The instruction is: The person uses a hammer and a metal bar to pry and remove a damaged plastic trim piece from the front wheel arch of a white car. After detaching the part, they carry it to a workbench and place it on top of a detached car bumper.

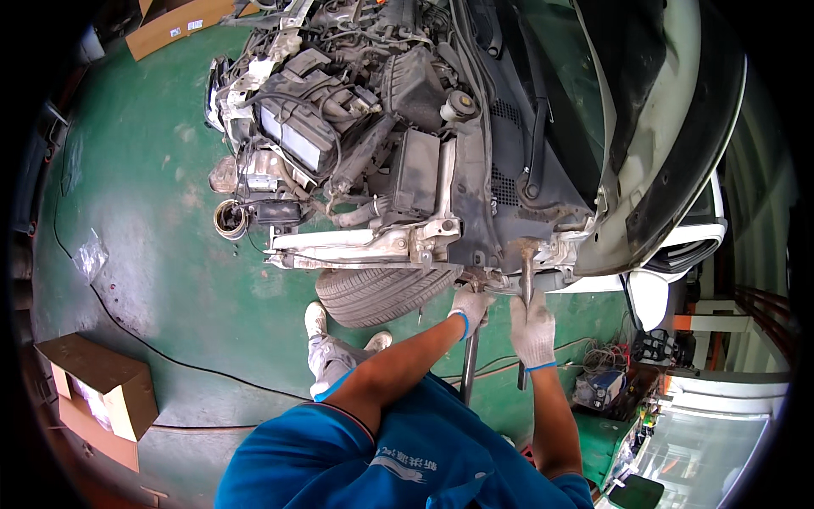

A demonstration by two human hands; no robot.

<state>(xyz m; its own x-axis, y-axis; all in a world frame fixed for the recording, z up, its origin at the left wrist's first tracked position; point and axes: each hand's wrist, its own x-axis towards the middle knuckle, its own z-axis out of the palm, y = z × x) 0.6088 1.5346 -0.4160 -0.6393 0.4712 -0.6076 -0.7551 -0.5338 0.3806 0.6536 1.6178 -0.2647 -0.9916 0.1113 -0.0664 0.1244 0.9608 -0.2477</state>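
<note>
My left hand (471, 309), in a whitish knit glove with a blue cuff, is closed around a dark metal bar (470, 366). The bar's upper end meets the body metal just behind the front wheel (381, 295), where the exact contact is hard to make out. Beside it, my gloved right hand (533, 327) grips a hammer (527, 280) by its shaft. The worn hammer head (523, 244) is up against the car body near the windscreen corner and hinge area. A white fender rail (356, 246) runs above the tyre.
The exposed engine bay (339, 110) lies ahead, with a raised hood (670, 153) at right. Cables (203, 369) cross the green floor. An open cardboard box (102, 394) stands at lower left. A blue-fronted machine (599, 386) with coiled wires is at right.
</note>
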